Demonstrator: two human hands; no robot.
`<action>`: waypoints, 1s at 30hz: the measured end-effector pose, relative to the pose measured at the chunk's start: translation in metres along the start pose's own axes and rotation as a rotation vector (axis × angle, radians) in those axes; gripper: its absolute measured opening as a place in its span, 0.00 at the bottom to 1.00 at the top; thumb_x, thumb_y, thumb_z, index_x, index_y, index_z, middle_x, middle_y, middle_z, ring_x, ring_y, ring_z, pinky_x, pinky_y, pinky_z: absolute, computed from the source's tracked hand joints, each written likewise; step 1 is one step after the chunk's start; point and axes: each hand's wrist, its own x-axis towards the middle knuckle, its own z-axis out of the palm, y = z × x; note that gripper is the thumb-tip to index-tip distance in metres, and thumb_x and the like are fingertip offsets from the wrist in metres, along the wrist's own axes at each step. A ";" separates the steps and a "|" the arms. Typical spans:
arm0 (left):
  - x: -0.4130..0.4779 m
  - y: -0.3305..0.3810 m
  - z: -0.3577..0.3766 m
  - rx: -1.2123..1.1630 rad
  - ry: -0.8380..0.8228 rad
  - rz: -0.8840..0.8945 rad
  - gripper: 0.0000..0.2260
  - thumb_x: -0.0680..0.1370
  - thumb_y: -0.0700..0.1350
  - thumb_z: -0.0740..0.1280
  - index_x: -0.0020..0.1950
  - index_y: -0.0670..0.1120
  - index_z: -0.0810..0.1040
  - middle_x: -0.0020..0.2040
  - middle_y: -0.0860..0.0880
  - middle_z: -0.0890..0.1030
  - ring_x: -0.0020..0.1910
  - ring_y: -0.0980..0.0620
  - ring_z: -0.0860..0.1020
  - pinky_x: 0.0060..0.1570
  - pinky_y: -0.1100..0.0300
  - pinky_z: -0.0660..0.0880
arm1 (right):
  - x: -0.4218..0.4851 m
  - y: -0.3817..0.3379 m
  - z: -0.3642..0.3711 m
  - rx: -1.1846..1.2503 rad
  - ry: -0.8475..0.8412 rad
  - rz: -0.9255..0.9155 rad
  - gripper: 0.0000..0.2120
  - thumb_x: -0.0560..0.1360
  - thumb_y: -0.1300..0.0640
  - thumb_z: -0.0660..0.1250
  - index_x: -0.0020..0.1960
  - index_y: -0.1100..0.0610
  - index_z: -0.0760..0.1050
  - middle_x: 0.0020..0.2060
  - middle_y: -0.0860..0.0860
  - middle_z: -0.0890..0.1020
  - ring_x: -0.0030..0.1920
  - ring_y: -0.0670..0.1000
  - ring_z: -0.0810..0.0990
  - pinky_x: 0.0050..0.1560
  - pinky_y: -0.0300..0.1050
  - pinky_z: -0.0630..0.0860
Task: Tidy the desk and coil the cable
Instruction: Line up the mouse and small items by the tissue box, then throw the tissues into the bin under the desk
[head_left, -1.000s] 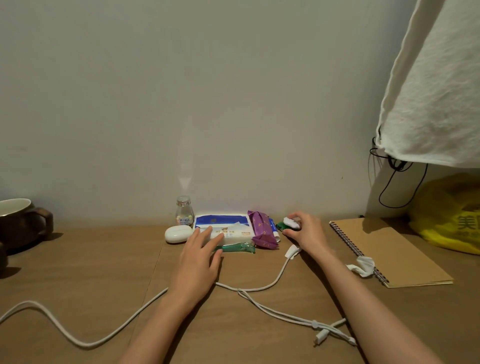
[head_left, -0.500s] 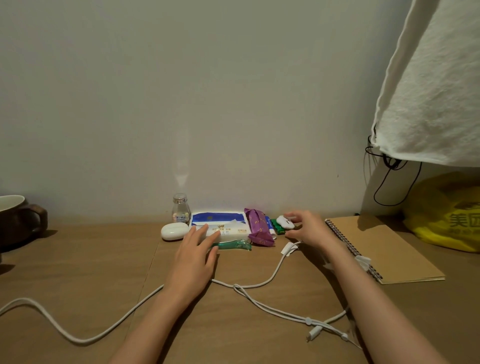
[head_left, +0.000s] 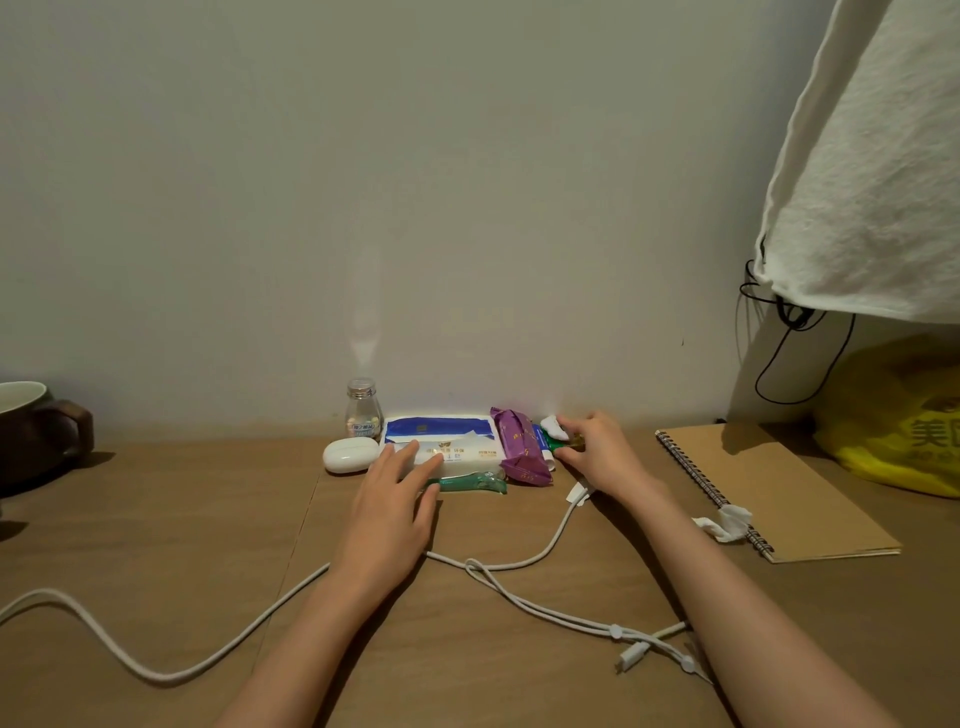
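The left hand (head_left: 395, 499), grip open, lies flat on the white-and-blue tissue pack (head_left: 441, 431), the right hand (head_left: 597, 457) pinches a small green packet (head_left: 557, 443) in its grip, and the white cable (head_left: 614, 631) sprawls uncoiled across the near wooden worktop (head_left: 156, 545).

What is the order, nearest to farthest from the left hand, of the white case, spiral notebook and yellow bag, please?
1. White case, just beside the left hand.
2. Spiral notebook, on the right.
3. Yellow bag, far right.
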 end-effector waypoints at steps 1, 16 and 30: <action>0.000 0.000 0.000 -0.004 0.002 0.000 0.18 0.81 0.47 0.59 0.71 0.53 0.69 0.75 0.51 0.62 0.76 0.50 0.53 0.73 0.53 0.55 | 0.000 0.000 0.000 -0.001 -0.005 -0.003 0.21 0.76 0.56 0.68 0.68 0.54 0.72 0.50 0.55 0.72 0.57 0.57 0.72 0.51 0.45 0.67; 0.000 0.001 -0.002 -0.020 -0.002 -0.002 0.18 0.81 0.47 0.59 0.71 0.53 0.68 0.75 0.51 0.63 0.76 0.50 0.54 0.73 0.53 0.56 | -0.005 -0.004 -0.007 0.043 0.116 0.009 0.14 0.74 0.56 0.71 0.59 0.53 0.80 0.56 0.53 0.82 0.55 0.53 0.79 0.53 0.48 0.77; -0.022 0.026 -0.014 0.006 0.185 0.215 0.13 0.77 0.43 0.66 0.61 0.50 0.79 0.56 0.51 0.80 0.57 0.51 0.74 0.57 0.54 0.71 | -0.082 -0.011 -0.105 0.009 0.115 -0.061 0.12 0.75 0.48 0.67 0.59 0.43 0.78 0.53 0.41 0.81 0.48 0.43 0.78 0.50 0.47 0.79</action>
